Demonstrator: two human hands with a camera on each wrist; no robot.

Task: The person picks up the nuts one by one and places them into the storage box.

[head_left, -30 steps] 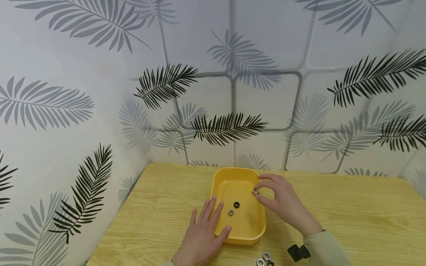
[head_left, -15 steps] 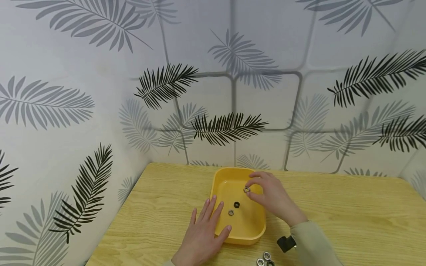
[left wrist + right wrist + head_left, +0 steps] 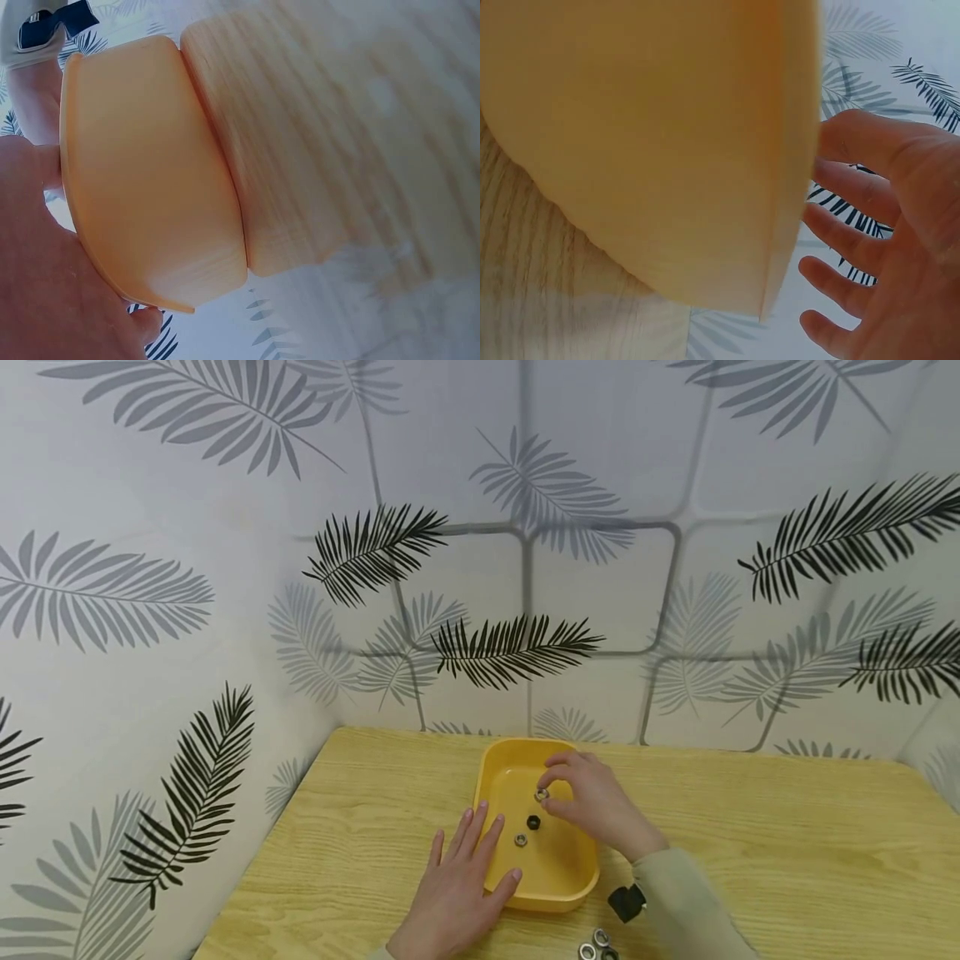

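Over the far half of the yellow tray [image 3: 555, 881], my right hand [image 3: 592, 797] pinches a silvery hex nut [image 3: 542, 794] between thumb and forefinger. On the tray's floor lie a black nut [image 3: 533, 822] and a steel-coloured nut [image 3: 521, 841]. My left hand [image 3: 457, 885] rests on the tray's left rim with its fingers straight. The left wrist view has the tray's outer wall [image 3: 157, 172] beside the left hand [image 3: 52, 255]. From the right wrist, the tray wall [image 3: 645, 150] hides the pinched nut; the right hand [image 3: 900, 217] shows past the rim.
A small cluster of nuts [image 3: 601, 937] lies on the wooden table [image 3: 360, 827] near the front, just outside the tray's near right corner. Behind the table stands a wall [image 3: 480, 585] with a leaf pattern. A black device [image 3: 627, 903] sits at the right wrist.
My right hand has moved left with the nut, from the tray's right rim to above its far middle. The left hand and the two nuts in the tray have stayed put.
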